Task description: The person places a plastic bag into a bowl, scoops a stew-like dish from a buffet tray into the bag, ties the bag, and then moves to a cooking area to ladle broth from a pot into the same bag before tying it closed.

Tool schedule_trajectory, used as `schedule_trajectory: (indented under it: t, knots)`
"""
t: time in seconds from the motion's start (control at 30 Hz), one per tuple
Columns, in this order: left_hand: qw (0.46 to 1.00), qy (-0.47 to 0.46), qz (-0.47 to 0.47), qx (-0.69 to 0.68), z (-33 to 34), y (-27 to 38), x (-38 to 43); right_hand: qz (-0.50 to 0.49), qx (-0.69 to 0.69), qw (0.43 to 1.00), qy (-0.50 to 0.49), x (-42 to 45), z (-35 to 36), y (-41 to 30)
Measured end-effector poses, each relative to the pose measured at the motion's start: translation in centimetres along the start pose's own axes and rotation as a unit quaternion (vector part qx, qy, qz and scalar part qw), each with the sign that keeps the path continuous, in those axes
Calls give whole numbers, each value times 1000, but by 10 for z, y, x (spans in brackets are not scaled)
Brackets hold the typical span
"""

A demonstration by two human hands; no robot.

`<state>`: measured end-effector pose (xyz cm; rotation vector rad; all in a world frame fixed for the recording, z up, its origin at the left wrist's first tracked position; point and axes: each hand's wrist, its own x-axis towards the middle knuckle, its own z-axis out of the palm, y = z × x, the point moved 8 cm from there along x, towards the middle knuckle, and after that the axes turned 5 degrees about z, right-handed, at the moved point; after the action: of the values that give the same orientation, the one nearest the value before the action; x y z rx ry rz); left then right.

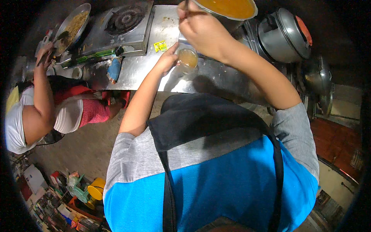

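Note:
My left hand (169, 59) reaches in from the left and touches the side of a small clear cup (188, 59) that holds a cloudy yellowish liquid. The cup is over the steel counter. Above and right of it, my right hand (197, 29) is closed around a dark, thin handle that runs up past the picture's top edge; its far end is hidden. Beside the right hand, at the top, a large metal pot (255, 10) holds orange-brown liquid. A small yellow packet (160, 46) lies on the counter left of the cup.
A gas stove (136, 43) with a bare burner stands at the upper left. Beyond it, a co-worker (43, 95) stirs noodle-like food in a wide pan (86, 26). A blue cloth (114, 69) lies at the counter's front. A lidded metal pot (275, 37) stands right.

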<state>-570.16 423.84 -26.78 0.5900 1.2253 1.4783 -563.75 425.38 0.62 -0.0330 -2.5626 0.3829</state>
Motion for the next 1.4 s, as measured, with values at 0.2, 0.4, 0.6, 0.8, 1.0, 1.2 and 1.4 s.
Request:
schedule_trajectory:
  t: [0.2, 0.4, 0.6, 0.8, 1.0, 1.2, 1.4]
  knots:
    - [994, 64, -68, -49, -19, -13, -32, -119, -42, 984, -129, 24, 59, -55]
    - [983, 96, 127, -97, -38, -22, -56, -15, 121, 968, -219, 36, 95, -88]
    - [975, 167, 58, -136, -57, -44, -69, 21, 179, 922, -342, 27, 138, -121]
    - [961, 216, 29, -170, -65, -64, -85, -29, 178, 908, -378, 26, 165, -145]
    - [947, 248, 10, -203, -63, -87, -104, 19, -27, 824, -566, 15, 247, -185]
    - [934, 261, -17, -245, -52, -99, -115, -209, -280, 677, -648, -30, 364, -219]
    - [916, 204, 44, -343, -47, -114, -110, -180, -263, 590, -742, -46, 383, -210]
